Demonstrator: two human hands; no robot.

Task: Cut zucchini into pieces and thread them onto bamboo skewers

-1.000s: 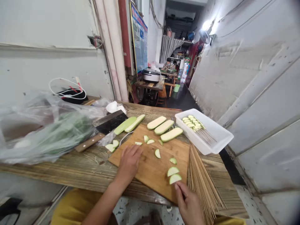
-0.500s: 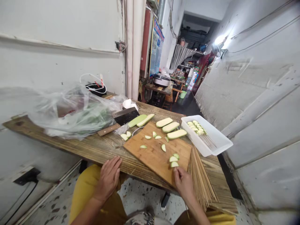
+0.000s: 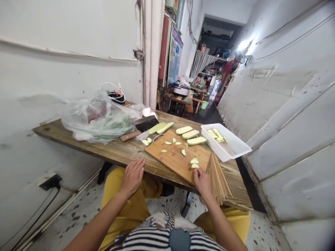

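Note:
My right hand (image 3: 202, 180) is at the near right edge of the wooden cutting board (image 3: 171, 158), thumb and fingers pinched on a thin bamboo skewer that is mostly hidden. Just beyond the fingertips, half-round zucchini slices (image 3: 194, 166) sit in a row at the skewer's end. My left hand (image 3: 134, 175) lies flat on the table's front edge, fingers stretched out and holding nothing. Several loose zucchini pieces (image 3: 183, 152) are scattered over the board. Longer zucchini halves (image 3: 196, 141) rest along its far side. A fan of bamboo skewers (image 3: 218, 181) lies right of my right hand.
A white plastic tray (image 3: 237, 148) at the right holds skewered slices. The cleaver (image 3: 145, 123) lies left of the board, beside a clear plastic bag (image 3: 102, 122) of greens. Walls flank the table on both sides.
The view has tilted, so the table and both hands appear higher and smaller. My right hand keeps its pinch near the slices; my left hand still rests on the table edge.

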